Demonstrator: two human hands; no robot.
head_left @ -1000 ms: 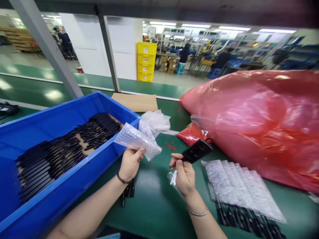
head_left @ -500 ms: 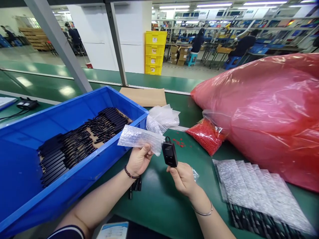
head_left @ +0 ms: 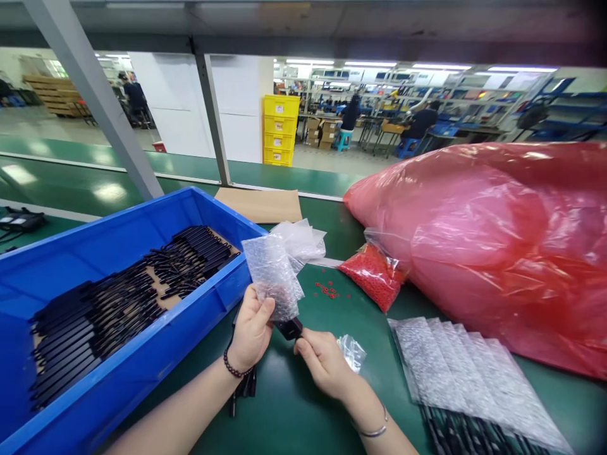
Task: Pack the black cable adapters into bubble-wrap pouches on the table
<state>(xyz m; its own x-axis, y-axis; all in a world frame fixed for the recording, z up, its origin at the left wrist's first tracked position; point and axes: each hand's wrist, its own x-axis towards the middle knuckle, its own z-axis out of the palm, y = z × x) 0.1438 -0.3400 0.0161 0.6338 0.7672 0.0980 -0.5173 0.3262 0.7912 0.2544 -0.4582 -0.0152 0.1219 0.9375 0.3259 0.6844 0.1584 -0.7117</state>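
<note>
My left hand (head_left: 252, 327) is closed on a clear bubble-wrap bag (head_left: 272, 272), thumb on the near side. Into the bag's lower end goes a small black device (head_left: 290, 328), its upper part covered by the bubble wrap. My right hand (head_left: 327, 363) pinches the device's lower end from the right. Under my left forearm lie several black cables (head_left: 245, 385). Just beyond the bag sits a loose pile of bubble-wrap bags (head_left: 308, 243). Beside my right hand is a small clear plastic bag (head_left: 351, 351).
A blue crate (head_left: 190, 328) holding rows of black devices fills the left side. Red rings (head_left: 327, 291) lie scattered near a bag of red rings (head_left: 374, 278). A large red plastic bag (head_left: 474, 240) bulges at right, behind bubble-wrapped devices (head_left: 465, 366). Cardboard (head_left: 258, 205) lies behind.
The bubble-wrap bag has swung upright and now covers the upper part of the black device, which stood apart before. My right hand has moved left and lower with it. The camera view has tilted up.
</note>
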